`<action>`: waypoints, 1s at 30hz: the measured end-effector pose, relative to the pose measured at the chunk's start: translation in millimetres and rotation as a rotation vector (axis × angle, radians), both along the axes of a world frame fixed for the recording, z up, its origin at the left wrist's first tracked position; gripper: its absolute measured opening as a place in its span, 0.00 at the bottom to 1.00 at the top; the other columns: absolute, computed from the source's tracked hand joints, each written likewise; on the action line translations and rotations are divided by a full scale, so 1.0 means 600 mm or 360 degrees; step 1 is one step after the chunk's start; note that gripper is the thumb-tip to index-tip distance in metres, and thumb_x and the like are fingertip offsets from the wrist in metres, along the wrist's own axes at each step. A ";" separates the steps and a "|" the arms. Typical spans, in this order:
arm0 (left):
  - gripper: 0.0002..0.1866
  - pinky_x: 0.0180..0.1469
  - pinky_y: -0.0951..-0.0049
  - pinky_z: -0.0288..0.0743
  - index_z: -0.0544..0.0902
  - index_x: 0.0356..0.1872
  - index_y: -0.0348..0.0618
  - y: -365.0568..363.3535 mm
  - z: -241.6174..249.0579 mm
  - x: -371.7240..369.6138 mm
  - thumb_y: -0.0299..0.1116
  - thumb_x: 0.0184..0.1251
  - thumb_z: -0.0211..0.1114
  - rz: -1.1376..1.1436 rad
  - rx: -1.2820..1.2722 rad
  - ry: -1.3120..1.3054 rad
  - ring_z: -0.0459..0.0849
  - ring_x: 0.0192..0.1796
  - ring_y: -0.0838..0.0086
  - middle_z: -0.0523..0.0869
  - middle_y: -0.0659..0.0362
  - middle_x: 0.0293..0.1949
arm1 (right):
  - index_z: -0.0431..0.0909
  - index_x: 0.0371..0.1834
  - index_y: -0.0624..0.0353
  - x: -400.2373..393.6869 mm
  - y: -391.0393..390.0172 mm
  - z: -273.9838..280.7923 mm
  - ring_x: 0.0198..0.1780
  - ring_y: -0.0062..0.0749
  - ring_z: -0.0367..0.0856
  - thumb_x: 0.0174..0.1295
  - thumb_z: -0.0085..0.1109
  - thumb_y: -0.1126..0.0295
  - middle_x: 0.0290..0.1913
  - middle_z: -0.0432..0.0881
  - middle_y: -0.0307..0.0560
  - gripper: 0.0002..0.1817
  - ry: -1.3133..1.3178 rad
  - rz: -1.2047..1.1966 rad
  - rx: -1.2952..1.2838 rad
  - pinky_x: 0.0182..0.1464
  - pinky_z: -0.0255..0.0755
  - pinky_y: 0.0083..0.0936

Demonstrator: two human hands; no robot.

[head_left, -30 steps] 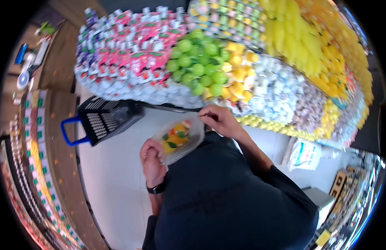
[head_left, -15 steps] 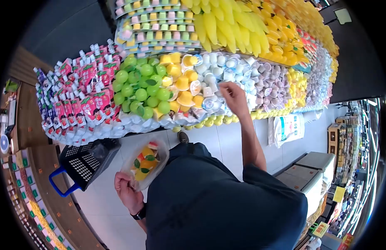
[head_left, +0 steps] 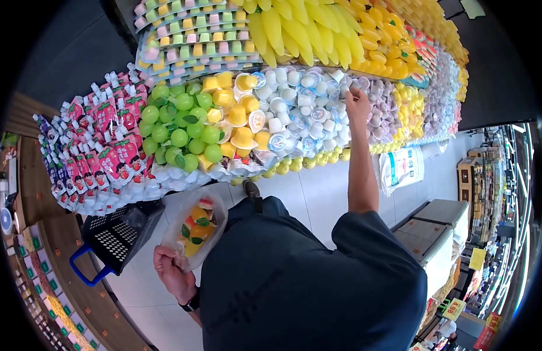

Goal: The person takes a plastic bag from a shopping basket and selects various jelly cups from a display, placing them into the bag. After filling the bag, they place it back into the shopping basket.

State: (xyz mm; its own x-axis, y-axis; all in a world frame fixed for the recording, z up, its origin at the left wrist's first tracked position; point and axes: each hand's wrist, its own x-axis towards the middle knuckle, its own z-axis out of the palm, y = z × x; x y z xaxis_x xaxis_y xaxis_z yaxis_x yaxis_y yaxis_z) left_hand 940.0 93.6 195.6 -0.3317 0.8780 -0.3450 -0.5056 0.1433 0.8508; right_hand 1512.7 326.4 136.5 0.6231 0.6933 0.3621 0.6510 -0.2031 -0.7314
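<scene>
My left hand (head_left: 172, 274) grips a clear plastic bag (head_left: 195, 230) that holds several orange and yellow fruit-shaped jellies with green leaves. My right hand (head_left: 358, 103) reaches far up onto the sloped display, fingers down on the white and pale purple jelly cups (head_left: 317, 111); whether it holds one I cannot tell. Green ball-shaped jellies (head_left: 180, 136) and yellow cup jellies (head_left: 241, 117) lie to the left of that hand on the same display.
A black shopping basket with blue handle (head_left: 116, 238) stands on the white floor beside my left hand. Pink drink pouches (head_left: 101, 140) fill the display's left end, yellow banana-shaped packs (head_left: 306, 32) the top. A white sack (head_left: 402, 169) leans at the display's foot. Shelves run along the left.
My right hand left the bag's mouth and stretched up to the white jelly cups. The view tilted up the display. My left hand stayed low with the bag.
</scene>
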 end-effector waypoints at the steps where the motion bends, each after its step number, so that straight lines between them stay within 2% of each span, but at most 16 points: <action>1: 0.08 0.27 0.85 0.60 0.70 0.28 0.44 0.002 0.000 0.003 0.24 0.70 0.49 -0.0006 0.0015 -0.0005 0.65 0.24 0.84 0.68 0.65 0.24 | 0.84 0.42 0.63 0.007 0.018 -0.003 0.40 0.39 0.86 0.59 0.64 0.60 0.39 0.87 0.51 0.17 -0.0001 -0.0002 -0.0002 0.46 0.77 0.31; 3: 0.08 0.27 0.85 0.59 0.70 0.28 0.44 0.004 0.000 0.006 0.24 0.70 0.49 -0.0008 0.0022 -0.0004 0.65 0.24 0.84 0.68 0.65 0.24 | 0.84 0.40 0.65 0.014 0.053 -0.012 0.40 0.46 0.86 0.56 0.66 0.52 0.38 0.87 0.55 0.23 -0.0242 -0.0069 -0.0070 0.47 0.77 0.33; 6: 0.08 0.27 0.85 0.59 0.70 0.28 0.44 0.001 0.003 0.009 0.24 0.70 0.50 -0.0039 -0.0007 -0.0013 0.64 0.24 0.85 0.68 0.65 0.24 | 0.84 0.39 0.65 0.014 0.103 -0.003 0.40 0.50 0.85 0.52 0.68 0.46 0.37 0.87 0.58 0.28 -0.0272 -0.0106 -0.0300 0.46 0.77 0.36; 10: 0.08 0.26 0.85 0.58 0.70 0.28 0.45 -0.001 0.001 0.014 0.24 0.70 0.50 -0.0001 -0.0057 -0.0008 0.63 0.23 0.86 0.67 0.67 0.24 | 0.84 0.39 0.65 0.016 0.133 -0.010 0.37 0.51 0.85 0.50 0.69 0.46 0.35 0.86 0.58 0.30 -0.0292 -0.0096 -0.0399 0.44 0.76 0.38; 12: 0.08 0.26 0.85 0.58 0.70 0.28 0.45 -0.004 -0.001 0.016 0.24 0.70 0.51 -0.0023 -0.0068 -0.0027 0.63 0.23 0.86 0.67 0.67 0.24 | 0.83 0.39 0.66 0.020 0.137 -0.030 0.34 0.40 0.82 0.52 0.70 0.50 0.33 0.85 0.52 0.26 -0.0120 -0.0078 -0.0198 0.40 0.73 0.35; 15: 0.08 0.24 0.84 0.56 0.70 0.27 0.46 0.004 0.001 0.032 0.23 0.68 0.51 0.0101 -0.0127 0.0002 0.62 0.23 0.86 0.67 0.68 0.24 | 0.81 0.37 0.67 0.067 0.130 -0.072 0.33 0.35 0.78 0.50 0.73 0.50 0.33 0.83 0.49 0.27 -0.0137 -0.0146 0.0149 0.40 0.71 0.33; 16: 0.08 0.24 0.83 0.56 0.70 0.27 0.46 0.003 -0.010 0.030 0.23 0.68 0.51 0.0079 -0.0154 0.0063 0.63 0.23 0.86 0.67 0.69 0.24 | 0.80 0.35 0.65 0.079 0.117 -0.062 0.33 0.32 0.74 0.49 0.75 0.51 0.32 0.81 0.45 0.26 -0.0575 -0.0300 0.0080 0.39 0.70 0.33; 17: 0.08 0.23 0.83 0.55 0.70 0.27 0.46 -0.001 -0.004 0.020 0.22 0.67 0.50 0.0082 -0.0204 0.0152 0.63 0.23 0.86 0.67 0.69 0.24 | 0.79 0.41 0.65 0.073 0.097 -0.052 0.39 0.39 0.79 0.54 0.72 0.51 0.38 0.83 0.48 0.26 -0.0234 -0.0362 0.0085 0.47 0.74 0.39; 18: 0.08 0.23 0.83 0.54 0.70 0.27 0.46 -0.003 0.002 0.016 0.22 0.67 0.50 0.0085 -0.0212 0.0137 0.63 0.23 0.86 0.66 0.69 0.23 | 0.79 0.40 0.61 0.062 0.071 -0.047 0.38 0.32 0.80 0.60 0.69 0.63 0.38 0.83 0.43 0.14 0.0440 -0.0026 0.0505 0.43 0.75 0.31; 19: 0.08 0.23 0.82 0.54 0.70 0.28 0.45 0.003 0.005 0.022 0.21 0.66 0.50 0.0088 -0.0221 0.0110 0.63 0.22 0.86 0.66 0.69 0.23 | 0.78 0.39 0.58 -0.025 0.023 0.021 0.36 0.25 0.80 0.63 0.66 0.72 0.38 0.83 0.40 0.06 0.1101 0.0052 0.0636 0.40 0.75 0.22; 20: 0.09 0.26 0.82 0.55 0.71 0.27 0.44 0.002 0.004 0.020 0.20 0.66 0.49 0.0056 -0.0174 0.0037 0.63 0.24 0.85 0.69 0.68 0.24 | 0.78 0.39 0.58 0.001 0.009 -0.002 0.34 0.20 0.79 0.64 0.65 0.71 0.37 0.83 0.40 0.06 0.1225 0.0208 0.0724 0.35 0.73 0.18; 22: 0.10 0.29 0.82 0.56 0.72 0.26 0.42 0.001 0.003 0.016 0.19 0.65 0.49 0.0051 -0.0149 -0.0002 0.64 0.27 0.85 0.72 0.67 0.26 | 0.77 0.42 0.62 -0.115 -0.057 0.058 0.34 0.18 0.78 0.67 0.60 0.71 0.36 0.83 0.39 0.06 0.1546 0.0630 0.0756 0.34 0.69 0.16; 25: 0.11 0.28 0.84 0.54 0.73 0.26 0.42 0.010 0.009 0.023 0.17 0.66 0.47 -0.0043 -0.0030 -0.0083 0.63 0.25 0.86 0.72 0.67 0.24 | 0.74 0.55 0.63 -0.299 -0.124 0.100 0.51 0.26 0.79 0.69 0.56 0.72 0.51 0.80 0.46 0.14 0.1688 0.1044 0.0264 0.54 0.74 0.24; 26: 0.11 0.26 0.84 0.53 0.73 0.26 0.42 0.014 0.011 0.026 0.18 0.67 0.46 -0.0023 -0.0029 -0.0061 0.62 0.23 0.87 0.72 0.67 0.23 | 0.74 0.57 0.62 -0.346 -0.141 0.091 0.52 0.26 0.78 0.67 0.57 0.73 0.52 0.79 0.45 0.16 0.1599 0.1308 0.0104 0.55 0.73 0.24; 27: 0.11 0.25 0.84 0.52 0.73 0.27 0.42 0.016 0.013 0.025 0.19 0.67 0.46 -0.0007 -0.0026 -0.0045 0.60 0.22 0.88 0.73 0.67 0.22 | 0.75 0.57 0.60 -0.391 -0.157 0.083 0.53 0.27 0.78 0.68 0.58 0.68 0.53 0.79 0.44 0.16 0.1401 0.1426 -0.0182 0.58 0.71 0.25; 30: 0.11 0.25 0.84 0.52 0.73 0.27 0.42 0.013 0.012 0.018 0.18 0.67 0.46 -0.0054 -0.0019 -0.0065 0.60 0.22 0.88 0.73 0.67 0.23 | 0.78 0.53 0.59 -0.520 -0.177 0.069 0.46 0.21 0.79 0.63 0.64 0.76 0.48 0.81 0.40 0.15 0.1328 0.2038 -0.0697 0.46 0.74 0.20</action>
State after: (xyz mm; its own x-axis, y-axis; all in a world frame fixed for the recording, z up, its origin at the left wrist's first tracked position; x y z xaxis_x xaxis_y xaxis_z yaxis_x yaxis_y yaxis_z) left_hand 950.6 101.6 202.8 -0.2872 0.8843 -0.3682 -0.5345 0.1711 0.8277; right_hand 1200.8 220.4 178.2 -0.5161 0.8470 -0.1274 0.0130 -0.1410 -0.9899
